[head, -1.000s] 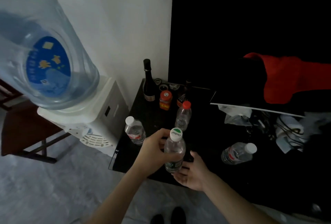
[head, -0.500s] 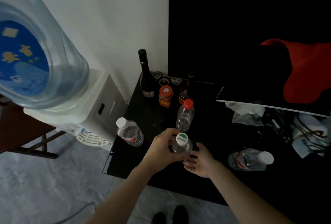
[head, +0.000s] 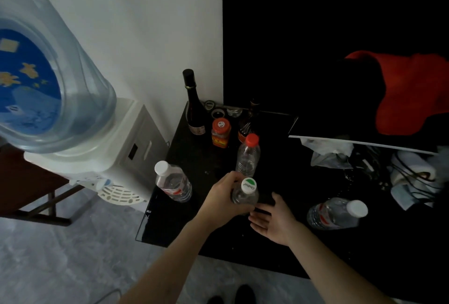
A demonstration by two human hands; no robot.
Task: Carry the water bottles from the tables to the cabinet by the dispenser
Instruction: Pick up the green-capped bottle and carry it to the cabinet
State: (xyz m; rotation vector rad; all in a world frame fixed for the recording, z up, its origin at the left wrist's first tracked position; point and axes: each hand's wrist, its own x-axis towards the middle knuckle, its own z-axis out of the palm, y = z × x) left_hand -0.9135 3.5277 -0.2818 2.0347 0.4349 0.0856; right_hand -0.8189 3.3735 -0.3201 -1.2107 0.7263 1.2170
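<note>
The left hand (head: 222,200) curls its fingers round the green-capped bottle (head: 245,195), upright on the cabinet (head: 170,218), right hand (head: 274,218) spread at its 4 o'clock; nearly empty thin plastic, likely light and crushable, best held mid-body.

The left hand (head: 222,200) covers most of the green-capped bottle (head: 245,196), so whether its base meets the cabinet (head: 170,226) cannot be told. Beyond the hands, small jars (head: 218,111) are too dim to identify. Right of the right hand (head: 274,219), the clutter (head: 413,177) blurs.
</note>
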